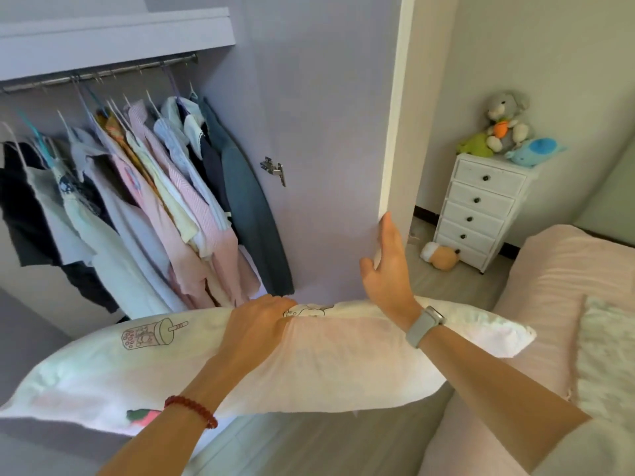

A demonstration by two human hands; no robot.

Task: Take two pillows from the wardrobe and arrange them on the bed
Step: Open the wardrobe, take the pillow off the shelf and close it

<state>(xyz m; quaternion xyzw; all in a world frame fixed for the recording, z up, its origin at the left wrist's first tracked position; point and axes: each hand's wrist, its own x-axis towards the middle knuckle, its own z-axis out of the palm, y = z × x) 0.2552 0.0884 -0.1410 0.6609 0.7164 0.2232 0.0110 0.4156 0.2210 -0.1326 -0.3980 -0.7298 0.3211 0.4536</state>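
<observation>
Head view: your left hand [256,326] is closed, clutching the top edge of the white printed pillow [144,369], which you hold level in front of the open wardrobe [113,39]. Your right hand [386,266] is open, fingers spread, touching the edge of the wardrobe door [330,132]. Hanging clothes [154,207] crowd the rail. The pink bed [556,283] lies right, beside a white drawer chest [481,207].
</observation>
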